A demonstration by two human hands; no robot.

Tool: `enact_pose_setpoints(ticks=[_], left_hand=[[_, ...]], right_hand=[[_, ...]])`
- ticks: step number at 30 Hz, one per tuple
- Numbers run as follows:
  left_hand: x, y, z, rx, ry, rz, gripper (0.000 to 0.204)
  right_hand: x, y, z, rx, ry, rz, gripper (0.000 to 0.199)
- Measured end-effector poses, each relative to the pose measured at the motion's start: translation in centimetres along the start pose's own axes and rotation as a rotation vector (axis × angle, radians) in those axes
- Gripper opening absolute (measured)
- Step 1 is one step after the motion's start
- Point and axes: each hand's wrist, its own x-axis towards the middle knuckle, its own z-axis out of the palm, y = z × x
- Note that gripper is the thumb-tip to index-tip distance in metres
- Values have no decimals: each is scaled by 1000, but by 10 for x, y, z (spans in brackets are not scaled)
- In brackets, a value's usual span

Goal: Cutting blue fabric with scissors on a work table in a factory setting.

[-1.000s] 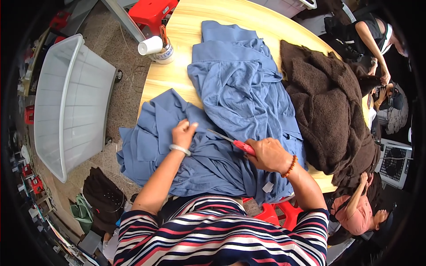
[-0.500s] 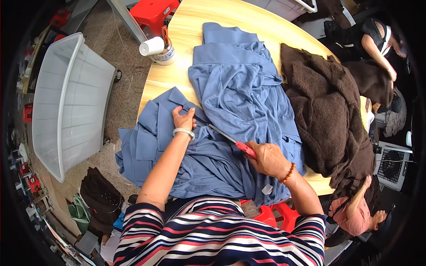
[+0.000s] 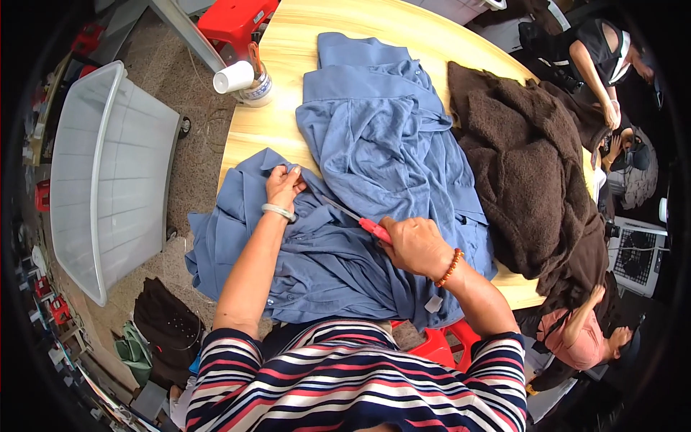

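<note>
My left hand (image 3: pixel 283 189), with a pale bangle at the wrist, pinches a fold of the blue knit garment (image 3: pixel 237 209) bunched along the table's near side. In my right hand (image 3: pixel 417 246) are red-handled scissors (image 3: pixel 373 230). Their slim metal blades point up and left, over the cloth just right of my left fingers; the exact tip is hard to make out. More blue garments (image 3: pixel 374 137) lie in a loose, buttoned heap beyond both hands. To the right, a thick brown knit pile (image 3: pixel 525 158) rests against the blue cloth.
The wooden table (image 3: pixel 288 43) carries a white cup (image 3: pixel 234 76) and a jar of tools (image 3: pixel 258 92) at its left edge. A large grey wheeled bin (image 3: pixel 108 187) stands left on the floor. Red stools (image 3: pixel 234 29) stand nearby. Co-workers (image 3: pixel 576 335) work at the right.
Both hands have shifted slightly left, the right one also upward with the scissors. My left fingers have closed more tightly on the cloth. At upper right, a co-worker's arm has moved.
</note>
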Motion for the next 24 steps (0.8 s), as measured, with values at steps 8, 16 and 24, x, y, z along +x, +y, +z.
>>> enact_pose_setpoints(ticks=[8, 16, 24], left_hand=[[7, 80, 66, 176, -179, 231, 19], [-10, 115, 241, 732, -776, 834, 21], [-74, 85, 31, 1169, -419, 347, 27]], right_hand=[[-4, 2, 5, 241, -90, -43, 30], [53, 41, 28, 403, 181, 97, 45], [41, 94, 29, 643, 197, 338, 45]])
